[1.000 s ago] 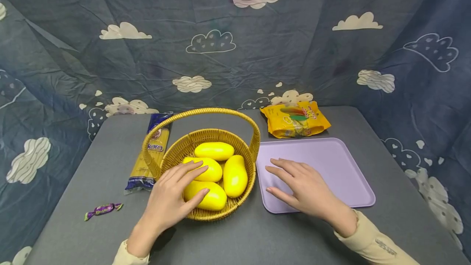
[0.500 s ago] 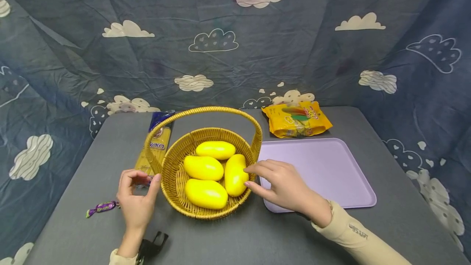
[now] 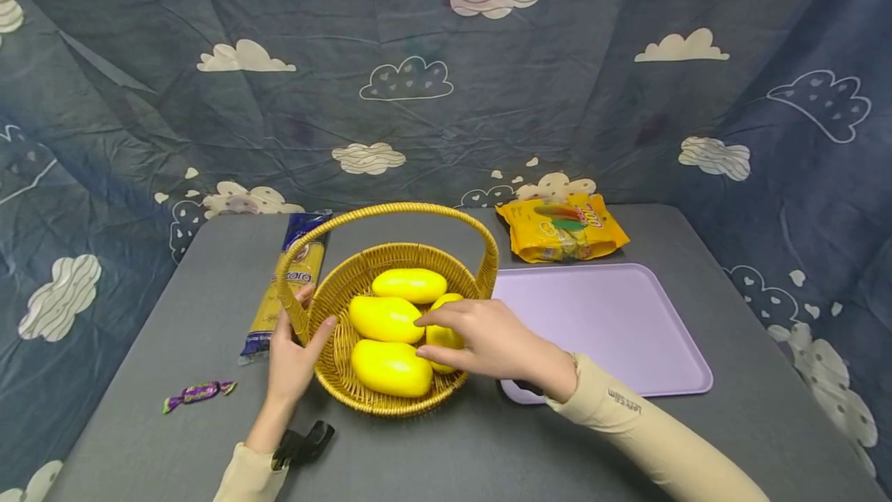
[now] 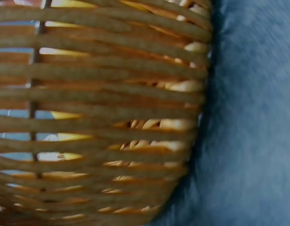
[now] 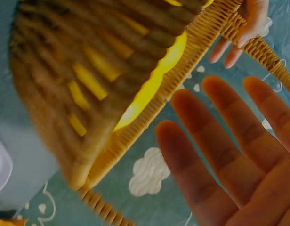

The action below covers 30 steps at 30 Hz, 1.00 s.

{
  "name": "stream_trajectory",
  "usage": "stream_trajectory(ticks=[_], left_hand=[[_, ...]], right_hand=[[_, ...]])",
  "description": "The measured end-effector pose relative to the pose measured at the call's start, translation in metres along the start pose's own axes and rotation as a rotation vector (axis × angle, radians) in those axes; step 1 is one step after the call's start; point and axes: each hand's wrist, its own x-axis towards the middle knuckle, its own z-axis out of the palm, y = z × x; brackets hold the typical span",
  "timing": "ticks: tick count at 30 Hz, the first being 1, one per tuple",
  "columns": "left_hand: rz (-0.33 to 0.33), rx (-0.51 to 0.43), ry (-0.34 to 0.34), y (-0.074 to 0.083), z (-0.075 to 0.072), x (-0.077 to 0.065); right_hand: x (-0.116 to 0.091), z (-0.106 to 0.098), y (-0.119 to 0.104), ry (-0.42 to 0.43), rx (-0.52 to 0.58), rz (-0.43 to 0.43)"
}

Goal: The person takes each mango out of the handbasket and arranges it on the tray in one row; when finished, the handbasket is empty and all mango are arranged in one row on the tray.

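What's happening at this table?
Someone is handling a wicker basket with four yellow mangoes in it. The left hand grips the basket at the foot of its handle. The right hand reaches over the mangoes with its fingers extended, holding none; whether it touches one is unclear. Beside the basket lies a lilac tray, with a yellow packet behind it. A spaghetti pack and a purple wrapped candy lie on the left.

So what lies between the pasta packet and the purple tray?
In the head view, a wicker basket of yellow fruits, plus the left hand and right hand.
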Motion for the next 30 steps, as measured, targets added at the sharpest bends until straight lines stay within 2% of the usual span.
stream_trajectory(ticks=[5,8,13,20,30], left_hand=[[-0.106,-0.098,-0.014,-0.023,0.000,0.001],[-0.174,-0.164,-0.006,-0.027,-0.001,0.001],[-0.249,-0.200,-0.004,-0.028,0.000,0.001],[-0.295,-0.248,0.023,-0.029,0.005,-0.001],[-0.299,-0.315,0.059,-0.031,0.007,-0.004]], right_hand=[[0.012,0.002,-0.001,-0.118,0.040,0.000],[0.018,0.002,-0.002,-0.170,0.027,0.005],[0.030,0.001,-0.002,-0.241,0.031,0.013],[0.046,0.011,-0.003,-0.356,0.061,0.039],[0.060,0.021,-0.007,-0.487,0.080,0.075]])
